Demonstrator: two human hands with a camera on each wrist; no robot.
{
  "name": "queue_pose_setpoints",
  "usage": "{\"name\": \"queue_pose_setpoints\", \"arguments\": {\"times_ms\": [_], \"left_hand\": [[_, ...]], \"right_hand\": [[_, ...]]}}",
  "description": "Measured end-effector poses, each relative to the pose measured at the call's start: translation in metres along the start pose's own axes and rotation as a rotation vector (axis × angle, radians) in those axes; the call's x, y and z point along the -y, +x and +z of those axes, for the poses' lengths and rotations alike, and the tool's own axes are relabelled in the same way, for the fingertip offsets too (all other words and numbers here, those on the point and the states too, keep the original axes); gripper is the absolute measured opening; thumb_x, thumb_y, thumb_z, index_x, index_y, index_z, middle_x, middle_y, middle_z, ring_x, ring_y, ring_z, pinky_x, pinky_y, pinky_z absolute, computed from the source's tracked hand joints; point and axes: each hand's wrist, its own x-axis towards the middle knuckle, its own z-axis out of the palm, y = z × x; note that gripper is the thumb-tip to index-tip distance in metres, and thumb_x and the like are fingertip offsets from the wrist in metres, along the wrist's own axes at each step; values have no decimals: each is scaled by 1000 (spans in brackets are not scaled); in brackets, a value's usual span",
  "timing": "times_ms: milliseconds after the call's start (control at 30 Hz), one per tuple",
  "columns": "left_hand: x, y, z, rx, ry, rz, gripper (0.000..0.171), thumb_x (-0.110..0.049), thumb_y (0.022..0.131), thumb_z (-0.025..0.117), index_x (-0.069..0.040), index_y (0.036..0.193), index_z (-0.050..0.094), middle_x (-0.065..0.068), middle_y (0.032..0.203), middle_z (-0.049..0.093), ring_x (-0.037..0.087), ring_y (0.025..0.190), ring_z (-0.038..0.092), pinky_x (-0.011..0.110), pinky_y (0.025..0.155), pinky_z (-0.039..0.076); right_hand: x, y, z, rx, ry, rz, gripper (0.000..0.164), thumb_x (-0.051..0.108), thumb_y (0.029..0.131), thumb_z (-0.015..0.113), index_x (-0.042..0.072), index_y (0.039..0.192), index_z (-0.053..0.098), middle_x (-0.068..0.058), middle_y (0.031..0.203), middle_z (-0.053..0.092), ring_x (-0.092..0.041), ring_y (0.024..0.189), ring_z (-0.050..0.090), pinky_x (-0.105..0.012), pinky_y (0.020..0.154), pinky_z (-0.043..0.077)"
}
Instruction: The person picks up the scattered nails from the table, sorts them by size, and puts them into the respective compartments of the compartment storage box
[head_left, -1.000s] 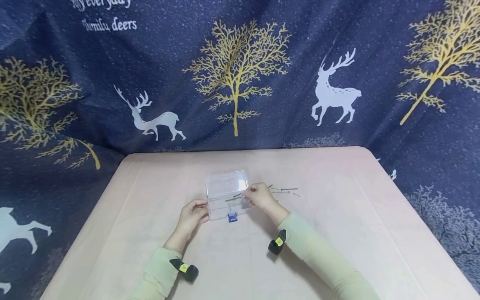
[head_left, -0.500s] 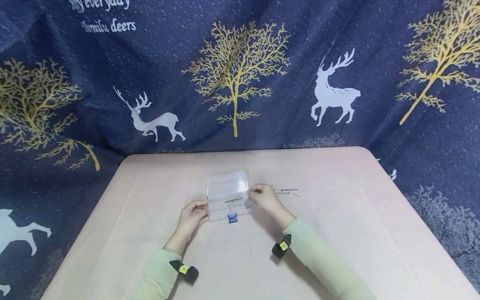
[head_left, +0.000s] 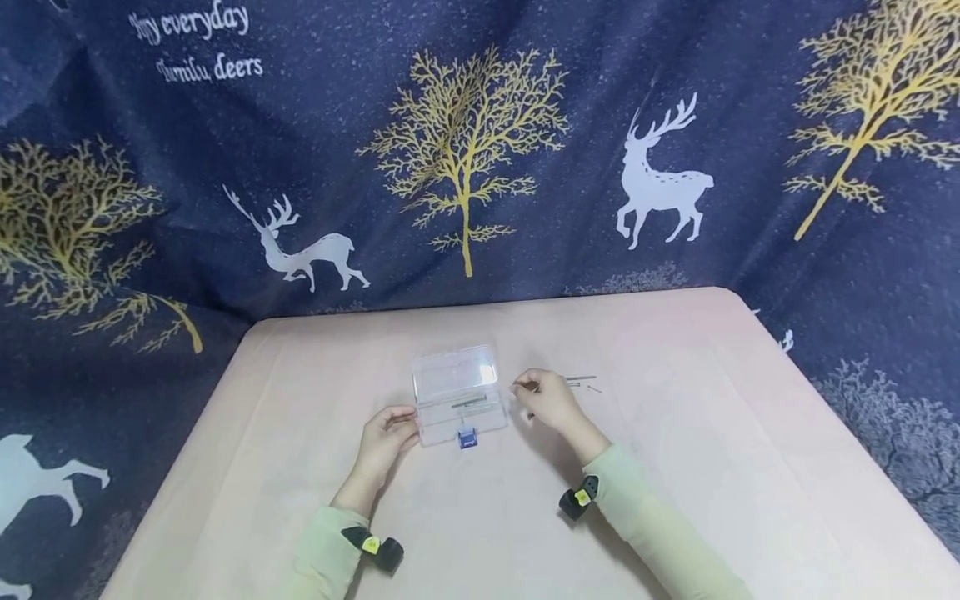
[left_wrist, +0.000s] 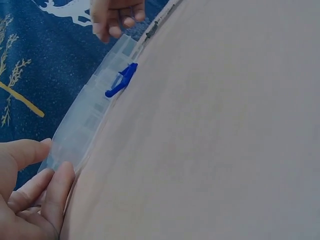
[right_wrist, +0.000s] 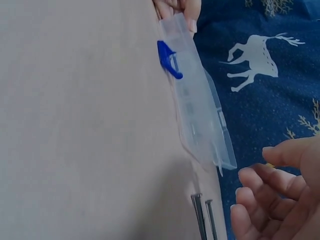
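Note:
A clear plastic box (head_left: 442,432) with a blue latch (head_left: 468,438) lies on the table, its lid (head_left: 453,372) raised at the back. Several nails (head_left: 470,403) lie in its rear part. My left hand (head_left: 384,442) holds the box's left end between thumb and fingers, as the left wrist view also shows. My right hand (head_left: 551,402) hovers just right of the box, fingers loosely bent, with nothing visible between thumb and fingertips. Beyond that hand lie more nails (head_left: 581,378), partly hidden by it. Two nail heads show in the right wrist view, on long nails (right_wrist: 200,217).
A pale pink cloth covers the table (head_left: 480,533). Behind it hangs a dark blue curtain (head_left: 525,250) printed with deer and trees. Each sleeve carries a black wrist camera (head_left: 576,502).
My right hand has moved right, away from the box, towards the loose nails. A nail it held over the box now lies inside. The left hand keeps its place on the box.

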Motion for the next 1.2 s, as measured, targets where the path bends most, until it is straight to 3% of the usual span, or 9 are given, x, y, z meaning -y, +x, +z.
{"name": "queue_pose_setpoints", "arguments": {"times_ms": [100,300,600,800,967,1200], "left_hand": [[1,0,1,-19,-17,-4,32,-3,88,60,6,118,55,23,117,57,23,101,64,22,84,59],[2,-3,2,-21,-23,5,29,-3,87,61,8,114,55,25,119,56,25,102,64,22,84,59],[4,-6,-1,-17,-43,46,34,-1,85,62,9,116,56,27,119,59,26,102,64,22,83,59],[3,-4,-4,-12,-30,55,36,-4,85,63,7,119,55,25,123,58,33,110,61,28,88,59],[6,-5,-5,-20,-16,68,36,-4,84,65,4,118,57,23,122,60,33,111,60,28,89,58],[5,-12,-4,10,-49,99,37,-3,84,64,7,119,55,25,122,59,31,109,61,21,84,58]], "right_hand": [[-2,0,-3,-5,-82,-44,11,8,86,62,1,92,68,-11,87,69,-14,64,61,-21,56,55],[-12,-5,-8,-33,-185,-38,11,8,83,65,3,92,68,-8,86,69,-16,71,61,-28,65,56],[-23,-9,-10,-66,-206,-64,11,4,81,67,1,91,69,-7,83,68,-22,79,63,-39,77,58],[-25,-9,-15,6,-305,-98,9,3,81,66,5,90,69,-8,91,68,-23,86,64,-39,81,59],[-29,-11,-20,86,-325,-179,13,-3,78,66,8,83,68,-1,84,65,-16,81,60,-34,77,59],[-27,-17,-24,86,-388,-198,19,-9,76,64,9,80,67,-1,82,65,-16,81,61,-37,80,58]]}}
